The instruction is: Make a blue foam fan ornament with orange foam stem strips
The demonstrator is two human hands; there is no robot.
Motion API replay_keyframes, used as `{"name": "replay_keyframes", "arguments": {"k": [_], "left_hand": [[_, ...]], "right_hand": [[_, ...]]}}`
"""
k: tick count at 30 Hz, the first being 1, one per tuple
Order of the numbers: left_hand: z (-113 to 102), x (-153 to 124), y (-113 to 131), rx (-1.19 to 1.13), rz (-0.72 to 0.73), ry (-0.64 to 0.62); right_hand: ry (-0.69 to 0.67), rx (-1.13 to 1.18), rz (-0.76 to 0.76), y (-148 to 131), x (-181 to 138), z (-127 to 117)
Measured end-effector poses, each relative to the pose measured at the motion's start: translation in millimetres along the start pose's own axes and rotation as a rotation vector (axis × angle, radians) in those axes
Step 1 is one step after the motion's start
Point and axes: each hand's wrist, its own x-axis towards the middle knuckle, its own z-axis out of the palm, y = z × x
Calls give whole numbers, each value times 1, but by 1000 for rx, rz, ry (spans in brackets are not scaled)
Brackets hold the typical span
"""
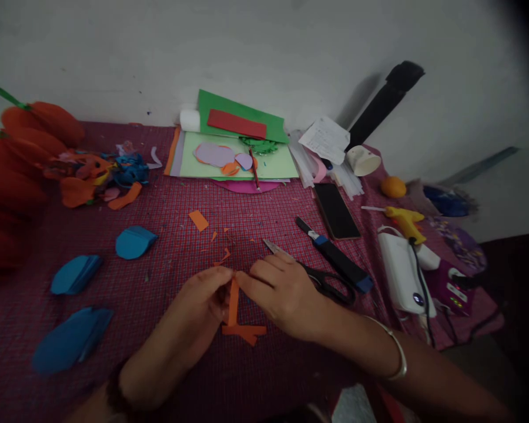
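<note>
- Just right of the hands, a pair of black-handled scissors with silver blades [320,275] lies partly beneath the right hand [284,291], and a blue-and-black utility knife [335,258] rests beside it.
- Beyond these lie a dark rectangular phone [337,211], a yellow glue gun [405,222] and a white box-shaped device [403,270] with a black cable across it.
- Three folded blue paper rounds [134,242] sit to the left; behind them are a heap of mixed coloured scraps [88,179] and large orange-red rounded forms with green stems [44,124].
- Small orange paper offcuts [198,221] are scattered just past the fingertips.
- Both hands meet in front of the person, fingers curled and thumbs close together: the left hand [198,301] and the right pinch the top of a long orange paper strip [233,302].
- The strip's lower end meets a forked orange paper piece [244,331] — whether they are joined, I cannot tell.
- A red-and-blue checked cloth [171,229] covers the tabletop; a stack of coloured sheets [194,164] lies at its back, near a plain pale wall [247,47].
</note>
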Motion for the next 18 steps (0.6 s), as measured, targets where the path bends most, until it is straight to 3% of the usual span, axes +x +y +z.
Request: {"name": "replay_keyframes", "arguments": {"k": [3, 5, 10, 12, 18], "left_hand": [[-2, 2, -1, 7, -23, -1], [-3, 3, 0, 36, -28, 9], [-3, -1, 8, 435, 144, 51], [-2, -4, 11, 572, 206, 53], [-2, -3, 7, 651, 162, 3]], "right_hand": [[4, 28, 4, -1, -1, 1], [-6, 157, 85, -2, -1, 1], [13, 906, 550, -4, 0, 0], [25, 1048, 652, -4, 1, 3], [56, 912, 655, -1, -1, 7]]}}
